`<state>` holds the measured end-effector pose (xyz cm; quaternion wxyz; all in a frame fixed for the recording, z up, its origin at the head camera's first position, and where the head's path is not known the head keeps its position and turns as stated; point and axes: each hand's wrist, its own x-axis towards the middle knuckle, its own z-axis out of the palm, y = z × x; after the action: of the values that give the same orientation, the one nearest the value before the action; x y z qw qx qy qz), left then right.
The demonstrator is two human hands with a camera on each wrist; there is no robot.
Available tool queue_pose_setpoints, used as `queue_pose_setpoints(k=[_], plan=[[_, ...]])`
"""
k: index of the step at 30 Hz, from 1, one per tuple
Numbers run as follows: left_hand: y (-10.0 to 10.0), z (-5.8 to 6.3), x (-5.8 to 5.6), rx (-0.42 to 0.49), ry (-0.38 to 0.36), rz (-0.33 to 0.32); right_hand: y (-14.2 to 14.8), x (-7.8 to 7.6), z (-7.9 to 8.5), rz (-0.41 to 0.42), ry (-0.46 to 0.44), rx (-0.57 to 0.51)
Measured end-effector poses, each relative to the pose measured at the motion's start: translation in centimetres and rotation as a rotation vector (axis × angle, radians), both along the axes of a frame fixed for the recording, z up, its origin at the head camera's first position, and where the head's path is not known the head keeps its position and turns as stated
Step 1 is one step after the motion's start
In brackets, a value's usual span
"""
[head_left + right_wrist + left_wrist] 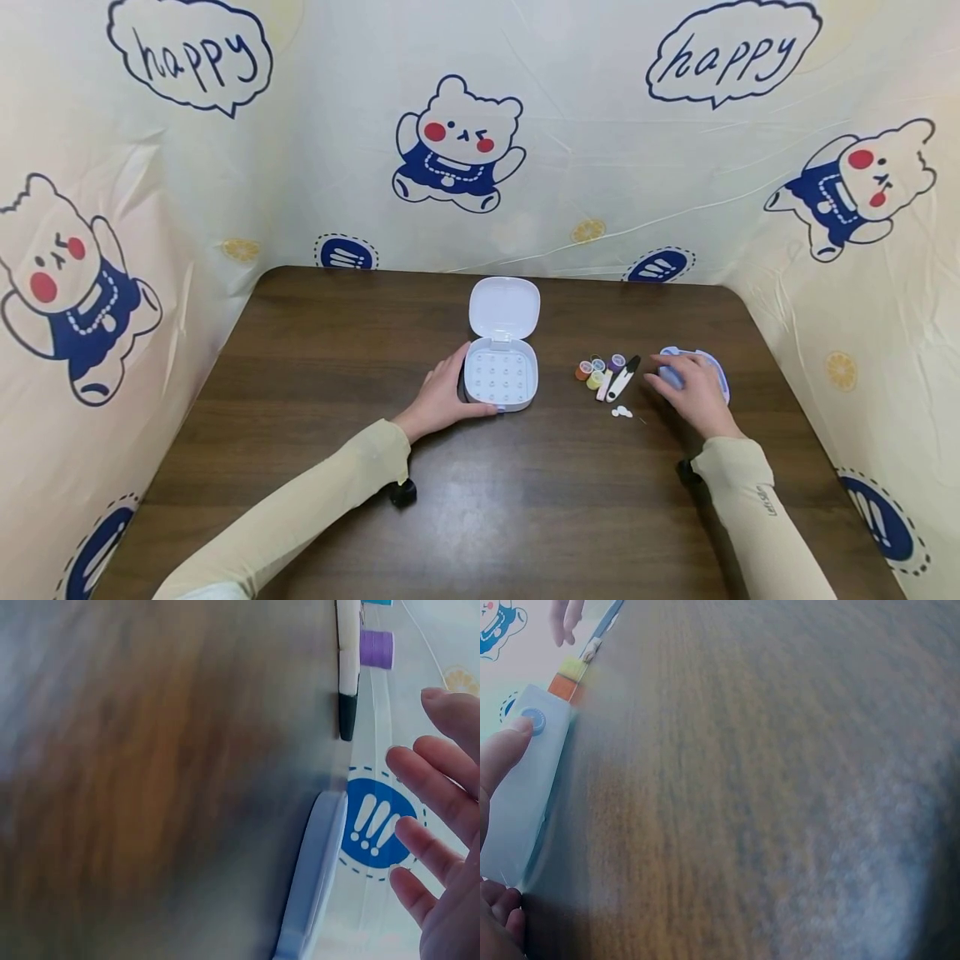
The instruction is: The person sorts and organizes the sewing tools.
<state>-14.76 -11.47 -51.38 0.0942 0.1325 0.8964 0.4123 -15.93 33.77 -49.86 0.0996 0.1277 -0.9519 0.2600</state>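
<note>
My left hand (442, 398) grips a white plastic box (533, 387) by its left side. Its thumb (504, 754) lies on the round button (534, 721) at the box's front. The box's lid (504, 307) stands raised behind it, and small pegs (501, 375) dot the inside. My right hand (697, 393) hovers over a pale blue tray-like piece (723, 379), fingers spread and holding nothing in the right wrist view. That view shows a gap between the fingers and the blue piece (311, 877).
Between the hands lie several thread spools, among them orange (582, 372), yellow (595, 381) and purple (617, 362) ones. Beside them are a white-and-black slim tool (622, 379) and a short pale stick (603, 386). Small white pieces (622, 412) lie nearer. Printed cloth (570, 167) walls the table.
</note>
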Motion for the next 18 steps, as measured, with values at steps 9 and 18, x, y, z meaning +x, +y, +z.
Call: queue_pose_setpoints(k=[9, 18], plan=[[0.0, -0.1, 0.0, -0.006, -0.005, 0.000, -1.2, -0.5, 0.1, 0.018, -0.031, -0.015], [0.0, 0.0, 0.0, -0.005, -0.003, -0.003, -2.6, -1.0, 0.2, 0.038, -0.046, -0.010]])
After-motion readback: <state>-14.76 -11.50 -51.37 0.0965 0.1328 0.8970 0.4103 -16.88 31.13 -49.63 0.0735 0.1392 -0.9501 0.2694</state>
